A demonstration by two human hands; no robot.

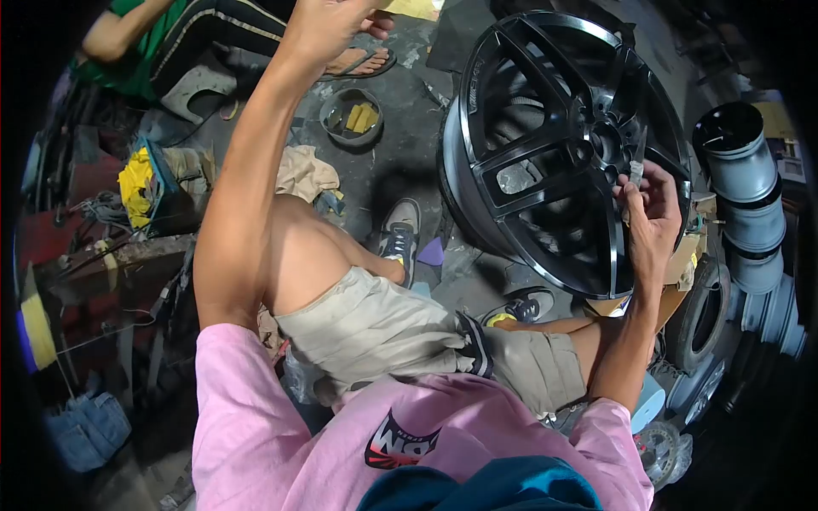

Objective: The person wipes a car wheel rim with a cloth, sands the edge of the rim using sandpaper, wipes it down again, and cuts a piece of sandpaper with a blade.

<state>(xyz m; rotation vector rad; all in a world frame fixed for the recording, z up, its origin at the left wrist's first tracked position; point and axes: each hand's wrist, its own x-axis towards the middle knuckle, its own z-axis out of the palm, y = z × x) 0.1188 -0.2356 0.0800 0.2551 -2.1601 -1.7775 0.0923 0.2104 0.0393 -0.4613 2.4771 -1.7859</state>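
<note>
My right hand is closed on a narrow pointed blade that looks like a knife, its lower part pale and wrapped-looking. The blade points up over the hub area of a large black alloy wheel, which stands tilted in front of me with bright bare-metal patches on its rim. At the top edge of the view, my left hand is partly cut off. Its visible fingers are curled, and whatever they may hold is out of sight. Near it lies something yellow, also cut off by the edge.
A round dark basin with yellow blocks sits on the floor. Another person's foot in a sandal is beyond it. Stacked wheel barrels and a tyre stand at right. A purple piece lies near my shoe.
</note>
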